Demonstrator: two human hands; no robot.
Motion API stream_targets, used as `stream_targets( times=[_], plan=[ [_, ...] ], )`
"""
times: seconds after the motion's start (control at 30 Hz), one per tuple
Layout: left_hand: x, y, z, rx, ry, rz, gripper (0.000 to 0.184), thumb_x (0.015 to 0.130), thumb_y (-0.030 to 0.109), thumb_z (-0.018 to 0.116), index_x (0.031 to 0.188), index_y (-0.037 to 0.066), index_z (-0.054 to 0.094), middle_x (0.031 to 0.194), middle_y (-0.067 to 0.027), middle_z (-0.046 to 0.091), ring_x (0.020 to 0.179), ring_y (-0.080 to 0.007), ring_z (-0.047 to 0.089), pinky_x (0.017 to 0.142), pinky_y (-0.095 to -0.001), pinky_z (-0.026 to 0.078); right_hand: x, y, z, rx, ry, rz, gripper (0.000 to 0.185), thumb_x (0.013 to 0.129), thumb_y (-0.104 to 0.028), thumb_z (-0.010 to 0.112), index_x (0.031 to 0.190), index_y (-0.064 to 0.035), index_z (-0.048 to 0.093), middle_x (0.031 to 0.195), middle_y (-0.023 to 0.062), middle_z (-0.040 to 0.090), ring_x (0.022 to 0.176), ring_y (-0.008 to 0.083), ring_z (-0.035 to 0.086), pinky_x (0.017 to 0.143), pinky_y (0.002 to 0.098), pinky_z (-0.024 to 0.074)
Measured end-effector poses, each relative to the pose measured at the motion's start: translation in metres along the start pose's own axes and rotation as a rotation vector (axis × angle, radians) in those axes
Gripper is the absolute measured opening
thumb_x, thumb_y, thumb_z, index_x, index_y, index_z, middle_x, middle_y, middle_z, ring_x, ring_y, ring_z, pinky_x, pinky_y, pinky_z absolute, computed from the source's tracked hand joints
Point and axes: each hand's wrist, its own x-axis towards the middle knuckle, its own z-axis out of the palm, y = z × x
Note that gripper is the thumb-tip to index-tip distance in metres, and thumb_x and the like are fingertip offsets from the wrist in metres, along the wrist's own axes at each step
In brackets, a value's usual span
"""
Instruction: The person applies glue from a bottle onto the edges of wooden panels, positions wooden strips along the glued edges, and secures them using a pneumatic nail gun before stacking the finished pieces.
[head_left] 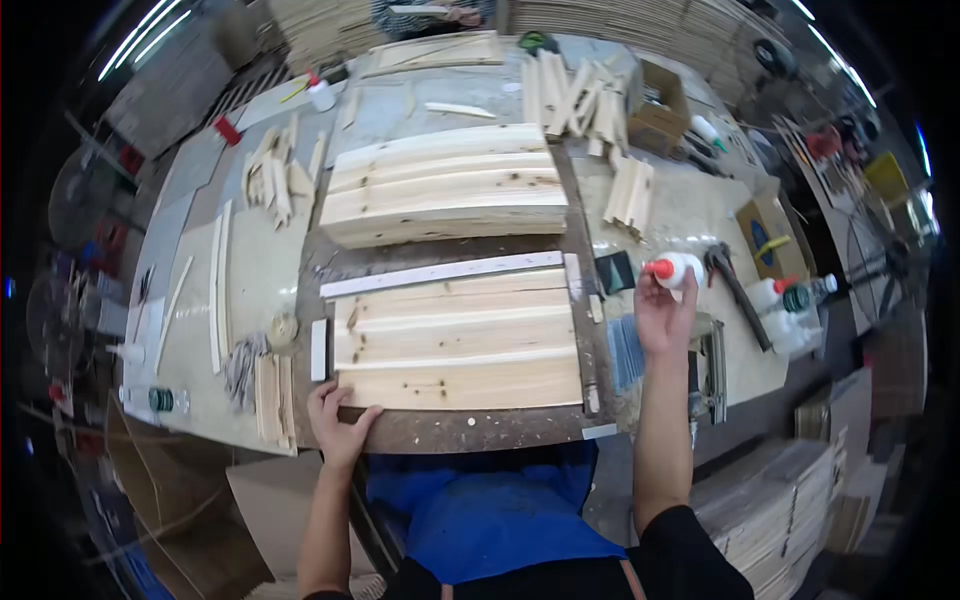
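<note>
Clasping a red-capped white bottle [683, 267] in the right hand [665, 318], to the right of the nearer wooden panel [460, 345] on the worktable [202, 400]; resting the left hand [340, 428] spread at the panel's near left corner, perhaps touching it

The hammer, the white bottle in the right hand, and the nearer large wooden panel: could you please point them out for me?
Hammer [745, 306]: head view, on its handle.
White bottle [683, 264]: head view, on its body.
Wooden panel [458, 342]: head view, middle of its top face.
</note>
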Motion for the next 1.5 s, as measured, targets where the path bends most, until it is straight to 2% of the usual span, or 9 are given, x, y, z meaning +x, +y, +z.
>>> stream_targets(
  times=[0.07,0.33,0.43,0.57,0.67,0.83,1.0,1.23,1.5],
  plan=[
    [0.000,-0.002,0.001,0.022,0.029,-0.037,0.058,0.066,0.026,0.102,0.112,0.006,0.072,0.131,-0.0169,0.062,0.125,-0.0378,0.060,0.108,-0.0469,0.051,-0.050,0.033,0.017,-0.293,-0.159,0.007,0.048,0.102,-0.030,0.077,0.136,0.0003,0.061,0.127,0.0199,0.071,0.119,0.0312,0.070,0.107,0.0455,0.0599],
    [0.005,-0.002,-0.011,-0.006,-0.005,0.046,0.063,0.068,0.030,0.101,0.118,0.005,0.072,0.128,-0.0161,0.063,0.121,-0.0367,0.062,0.106,-0.0461,0.052,-0.122,0.158,0.023,-0.997,-0.292,0.065,0.056,0.097,-0.008,0.078,0.147,0.0000,0.055,0.136,0.0166,0.070,0.129,0.0295,0.068,0.114,0.0438,0.0542],
    [0.009,-0.015,-0.023,-0.083,-0.042,0.058,0.065,0.068,0.031,0.101,0.120,0.005,0.072,0.123,-0.0148,0.065,0.119,-0.0355,0.062,0.103,-0.0463,0.052,-0.132,0.207,0.046,-1.141,-0.388,0.256,0.056,0.094,-0.003,0.078,0.145,0.0012,0.056,0.137,0.0156,0.070,0.129,0.0268,0.067,0.113,0.0417,0.0527],
    [0.012,-0.035,-0.036,-0.028,-0.080,0.050,0.059,0.071,0.036,0.099,0.118,0.008,0.075,0.117,-0.0120,0.066,0.113,-0.0337,0.061,0.101,-0.0461,0.049,-0.149,0.253,0.077,-1.031,-0.532,0.155,0.054,0.092,-0.004,0.081,0.142,0.0019,0.059,0.132,0.0144,0.072,0.125,0.0242,0.069,0.110,0.0390,0.0534],
    [0.013,-0.036,-0.030,0.023,-0.031,0.036,0.063,0.071,0.039,0.098,0.120,0.006,0.075,0.109,-0.0101,0.066,0.110,-0.0321,0.060,0.097,-0.0451,0.050,-0.147,0.294,0.073,-1.143,-0.559,0.166,0.052,0.091,-0.004,0.083,0.138,0.0016,0.062,0.129,0.0131,0.073,0.120,0.0225,0.070,0.107,0.0377,0.0547],
    [0.013,-0.039,-0.032,-0.041,-0.045,-0.039,0.061,0.071,0.041,0.098,0.117,0.007,0.077,0.108,-0.0097,0.065,0.110,-0.0318,0.060,0.099,-0.0431,0.049,-0.136,0.346,0.045,-1.236,-0.529,0.278,0.048,0.088,-0.006,0.090,0.129,0.0021,0.066,0.121,0.0108,0.076,0.110,0.0186,0.074,0.098,0.0341,0.0583],
    [0.013,-0.042,-0.030,-0.028,-0.013,-0.002,0.060,0.070,0.043,0.098,0.116,0.010,0.078,0.107,-0.0083,0.065,0.109,-0.0311,0.060,0.099,-0.0429,0.049,-0.139,0.361,0.043,-1.307,-0.554,0.343,0.049,0.088,-0.006,0.090,0.129,0.0021,0.065,0.120,0.0104,0.076,0.110,0.0181,0.073,0.098,0.0342,0.0582],
    [0.013,-0.043,-0.031,-0.053,-0.008,-0.024,0.061,0.069,0.045,0.098,0.116,0.012,0.078,0.108,-0.0066,0.066,0.109,-0.0296,0.061,0.099,-0.0421,0.049,-0.137,0.363,0.038,-1.446,-0.644,0.249,0.047,0.089,-0.005,0.089,0.128,0.0015,0.064,0.119,0.0097,0.076,0.109,0.0175,0.073,0.097,0.0326,0.0573],
    [0.013,-0.044,-0.030,-0.065,-0.020,-0.033,0.060,0.070,0.046,0.096,0.117,0.013,0.079,0.108,-0.0064,0.064,0.110,-0.0294,0.060,0.099,-0.0439,0.047,-0.138,0.364,0.033,-1.440,-0.596,0.205,0.042,0.091,-0.004,0.089,0.125,0.0009,0.065,0.116,0.0086,0.077,0.106,0.0168,0.073,0.095,0.0323,0.0575]
  ],
)
